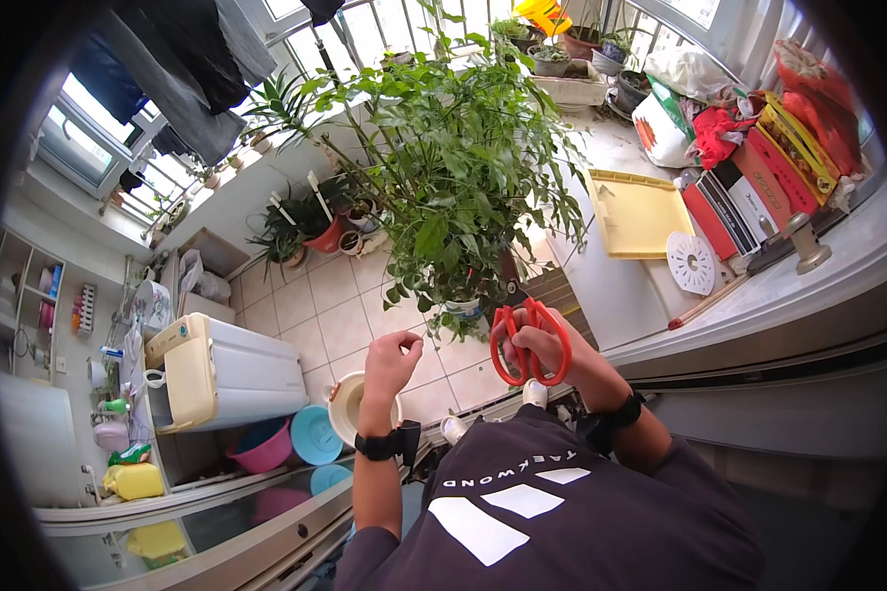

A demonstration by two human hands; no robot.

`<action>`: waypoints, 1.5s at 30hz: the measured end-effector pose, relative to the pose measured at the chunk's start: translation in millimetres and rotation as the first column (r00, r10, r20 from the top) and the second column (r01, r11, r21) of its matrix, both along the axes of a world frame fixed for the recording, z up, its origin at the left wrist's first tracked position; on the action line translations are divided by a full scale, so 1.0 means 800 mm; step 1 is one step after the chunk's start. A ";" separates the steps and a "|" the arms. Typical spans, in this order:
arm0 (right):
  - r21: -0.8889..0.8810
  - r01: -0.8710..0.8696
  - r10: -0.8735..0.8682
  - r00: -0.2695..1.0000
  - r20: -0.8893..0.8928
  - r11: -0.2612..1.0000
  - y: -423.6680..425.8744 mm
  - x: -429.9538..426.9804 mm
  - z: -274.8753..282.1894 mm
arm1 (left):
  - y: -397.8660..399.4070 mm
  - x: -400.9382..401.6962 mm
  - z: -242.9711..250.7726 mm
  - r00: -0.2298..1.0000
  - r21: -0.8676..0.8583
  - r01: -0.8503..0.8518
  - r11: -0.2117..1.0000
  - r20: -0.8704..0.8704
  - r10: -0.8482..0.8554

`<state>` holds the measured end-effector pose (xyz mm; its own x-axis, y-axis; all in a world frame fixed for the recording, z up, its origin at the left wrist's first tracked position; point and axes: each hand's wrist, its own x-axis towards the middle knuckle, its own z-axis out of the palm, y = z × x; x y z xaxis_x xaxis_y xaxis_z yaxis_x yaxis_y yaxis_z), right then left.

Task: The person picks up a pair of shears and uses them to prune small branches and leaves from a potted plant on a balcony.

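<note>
My right hand (539, 343) is closed around a pair of scissors (563, 354) with large red handles; the dark blades point away from me towards the plant. My left hand (395, 358) is curled, thumb and fingers close together; whether it pinches something small cannot be told. Beyond both hands a tall leafy green potted plant (451, 148) spreads, its lower leaves hanging around a white pot (463, 308). Below my left hand a cream bucket (345, 414) stands on the tiled floor (355, 325), partly hidden by my forearm.
At left stand a white washing machine (255, 373) and blue and pink basins (316, 436). On the right, a ledge holds a yellow tray (639, 214), boxes (758, 177) and bags. Smaller potted plants (325, 233) stand by the wall; clothes (185, 74) hang upper left.
</note>
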<state>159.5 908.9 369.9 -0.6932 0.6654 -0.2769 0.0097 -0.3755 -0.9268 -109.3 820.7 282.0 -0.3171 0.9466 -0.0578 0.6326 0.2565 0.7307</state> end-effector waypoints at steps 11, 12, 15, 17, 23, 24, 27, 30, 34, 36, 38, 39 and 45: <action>0.021 -0.129 0.126 0.987 0.105 0.991 -0.014 0.036 -0.044 | -0.018 -0.002 0.008 0.997 0.019 0.031 0.999 0.063 -0.032; 0.068 -0.142 0.133 0.983 0.129 0.987 -0.017 0.036 -0.048 | -0.025 -0.003 0.008 0.997 0.015 0.037 0.999 0.063 -0.038; 0.040 -0.161 0.159 0.986 0.057 0.986 -0.022 0.036 -0.071 | -0.047 -0.003 0.007 0.995 0.018 -0.012 1.000 0.102 0.010; 0.016 -0.164 0.163 0.985 0.055 0.986 -0.023 0.038 -0.074 | -0.056 -0.002 0.007 0.996 -0.121 -0.036 0.992 0.082 0.046; -0.026 -0.137 0.138 0.986 0.089 0.990 -0.025 0.031 -0.083 | -0.039 0.007 -0.017 1.000 -0.037 0.005 0.999 0.009 -0.005; -0.037 -0.154 0.157 0.982 0.106 0.987 -0.024 0.029 -0.082 | -0.030 0.007 -0.027 1.000 0.003 0.006 1.000 0.023 -0.006; -0.093 -0.152 0.162 0.980 0.114 0.984 -0.018 0.028 -0.099 | 0.010 0.015 -0.013 0.999 0.107 0.022 0.994 -0.038 -0.018; -0.128 -0.120 0.132 0.987 0.087 0.984 -0.015 0.021 -0.112 | 0.059 0.012 0.018 0.999 0.247 0.034 0.968 -0.038 -0.026; -0.094 -0.130 0.134 0.991 0.029 0.987 -0.009 0.010 -0.126 | 0.127 -0.010 0.042 0.999 0.245 -0.027 0.969 -0.023 0.034; -0.110 -0.154 0.159 0.987 0.036 0.982 -0.007 0.010 -0.124 | 0.163 -0.021 0.040 0.995 0.372 0.015 0.928 -0.097 0.022; -0.109 -0.148 0.148 0.989 0.000 0.983 -0.003 0.011 -0.135 | 0.199 -0.027 0.033 0.990 0.445 0.085 0.891 -0.136 -0.027; -0.105 -0.154 0.152 0.988 -0.028 0.982 0.001 0.013 -0.140 | 0.217 -0.022 0.032 0.988 0.372 0.073 0.925 -0.152 -0.016; -0.132 -0.160 0.161 0.987 -0.002 0.978 0.004 0.006 -0.134 | 0.275 -0.076 -0.035 0.860 0.176 0.311 0.934 -0.470 -0.198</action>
